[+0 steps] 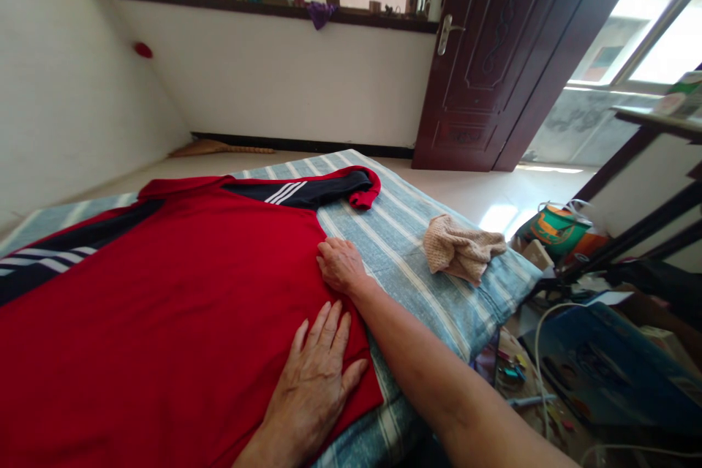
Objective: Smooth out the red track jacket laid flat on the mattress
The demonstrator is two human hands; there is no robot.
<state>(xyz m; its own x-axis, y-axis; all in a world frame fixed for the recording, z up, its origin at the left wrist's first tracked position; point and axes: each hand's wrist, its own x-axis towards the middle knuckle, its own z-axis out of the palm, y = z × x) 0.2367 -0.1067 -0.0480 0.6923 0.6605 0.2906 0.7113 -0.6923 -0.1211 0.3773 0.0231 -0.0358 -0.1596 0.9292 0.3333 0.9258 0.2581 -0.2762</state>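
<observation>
1. On the striped bed cover (417, 248) lies a red shirt (164, 307), spread flat, its body filling the near left of the view and one sleeve (312, 191), dark with white stripes and a red cuff, reaching away toward the door (493, 51).
2. The shirt's long axis runs from the near left toward the far right; its right side edge runs between the two hands.
3. The right hand (341, 267) rests on that edge, farther along it, fingers slightly curled and pressing down at the seam, pinching nothing that can be seen.
4. The left hand (315, 376) lies flat on the red cloth nearer the person, fingers spread and extended, palm down, gripping nothing.
5. Of the two, the right hand is nearer the sleeve, which lies beyond its fingertips.
6. A crumpled beige cloth (461, 248) sits on the cover to the right, apart from the shirt and both hands.
7. Beyond the bed's edge, a blue box (603, 373) and clutter stand on the floor.
</observation>
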